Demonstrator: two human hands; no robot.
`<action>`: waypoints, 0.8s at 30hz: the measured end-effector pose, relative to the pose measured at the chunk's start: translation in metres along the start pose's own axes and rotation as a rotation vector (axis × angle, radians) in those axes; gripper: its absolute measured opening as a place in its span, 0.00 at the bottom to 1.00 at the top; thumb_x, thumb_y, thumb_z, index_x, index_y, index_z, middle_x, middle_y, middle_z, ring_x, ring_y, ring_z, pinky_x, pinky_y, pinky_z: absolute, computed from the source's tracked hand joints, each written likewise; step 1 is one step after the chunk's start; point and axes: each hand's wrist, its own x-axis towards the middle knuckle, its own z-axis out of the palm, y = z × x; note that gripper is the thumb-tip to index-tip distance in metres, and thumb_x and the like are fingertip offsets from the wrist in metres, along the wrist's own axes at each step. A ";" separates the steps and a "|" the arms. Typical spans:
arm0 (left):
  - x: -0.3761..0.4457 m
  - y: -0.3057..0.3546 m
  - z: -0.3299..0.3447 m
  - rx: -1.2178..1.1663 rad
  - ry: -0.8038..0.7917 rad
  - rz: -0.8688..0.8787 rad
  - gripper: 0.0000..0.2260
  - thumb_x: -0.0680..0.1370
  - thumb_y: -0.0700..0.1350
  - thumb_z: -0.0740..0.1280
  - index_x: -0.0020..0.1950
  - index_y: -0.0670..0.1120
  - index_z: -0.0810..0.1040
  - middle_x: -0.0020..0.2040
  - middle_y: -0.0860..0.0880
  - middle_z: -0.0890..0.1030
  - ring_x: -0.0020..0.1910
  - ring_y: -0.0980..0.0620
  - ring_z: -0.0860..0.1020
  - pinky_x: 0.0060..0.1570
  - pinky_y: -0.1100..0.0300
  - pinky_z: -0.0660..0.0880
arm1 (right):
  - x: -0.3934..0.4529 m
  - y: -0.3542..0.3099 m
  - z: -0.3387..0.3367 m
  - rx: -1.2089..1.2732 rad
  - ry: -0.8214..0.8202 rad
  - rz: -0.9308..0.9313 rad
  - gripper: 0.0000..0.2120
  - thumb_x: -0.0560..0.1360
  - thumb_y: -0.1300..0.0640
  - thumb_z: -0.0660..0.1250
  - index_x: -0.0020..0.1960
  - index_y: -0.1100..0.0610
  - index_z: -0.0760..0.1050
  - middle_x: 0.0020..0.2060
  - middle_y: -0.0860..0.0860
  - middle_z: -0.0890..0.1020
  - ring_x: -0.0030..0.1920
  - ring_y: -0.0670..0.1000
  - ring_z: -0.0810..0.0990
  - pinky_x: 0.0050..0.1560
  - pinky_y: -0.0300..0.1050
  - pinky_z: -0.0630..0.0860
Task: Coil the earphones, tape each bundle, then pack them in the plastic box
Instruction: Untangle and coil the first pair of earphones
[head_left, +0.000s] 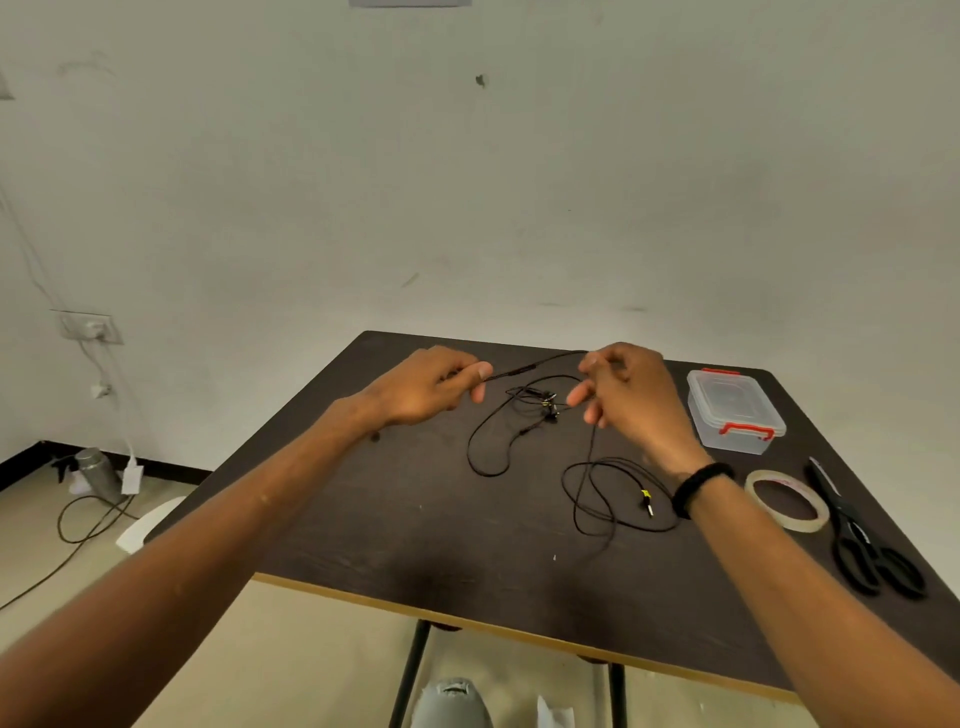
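Black earphones (592, 488) lie in loose loops on the dark table (415, 519), their jack near the right wrist. A stretch of the cable is held taut above the table between both hands. My left hand (431, 387) pinches the cable between thumb and fingers. My right hand (623, 389) holds the other end of that stretch with curled fingers. The clear plastic box (735, 410) with red latches stands shut at the far right. A roll of tape (787, 500) lies in front of it.
Black scissors (862, 540) lie at the table's right edge beside the tape. A wall stands just behind the table. On the floor to the left are a socket, cables and a metal bottle (98, 473).
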 end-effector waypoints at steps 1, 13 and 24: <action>-0.004 -0.007 0.003 -0.024 0.001 -0.031 0.20 0.86 0.58 0.57 0.42 0.49 0.80 0.29 0.54 0.72 0.28 0.58 0.69 0.32 0.67 0.68 | 0.002 0.004 -0.008 0.031 0.027 0.023 0.10 0.86 0.59 0.60 0.51 0.54 0.79 0.34 0.48 0.88 0.24 0.43 0.79 0.25 0.35 0.74; -0.002 -0.031 0.105 -0.179 -0.382 -0.419 0.15 0.86 0.52 0.62 0.51 0.44 0.83 0.37 0.51 0.85 0.33 0.56 0.81 0.37 0.61 0.79 | -0.024 0.096 -0.014 -0.133 -0.119 0.237 0.10 0.84 0.58 0.62 0.50 0.58 0.80 0.35 0.52 0.89 0.28 0.47 0.81 0.29 0.39 0.76; 0.075 -0.064 0.134 0.094 -0.081 -0.343 0.27 0.88 0.54 0.51 0.56 0.36 0.83 0.58 0.36 0.83 0.60 0.38 0.80 0.64 0.49 0.74 | -0.040 0.126 0.011 -0.355 -0.206 0.139 0.10 0.84 0.52 0.64 0.45 0.49 0.79 0.32 0.45 0.86 0.31 0.39 0.80 0.40 0.39 0.73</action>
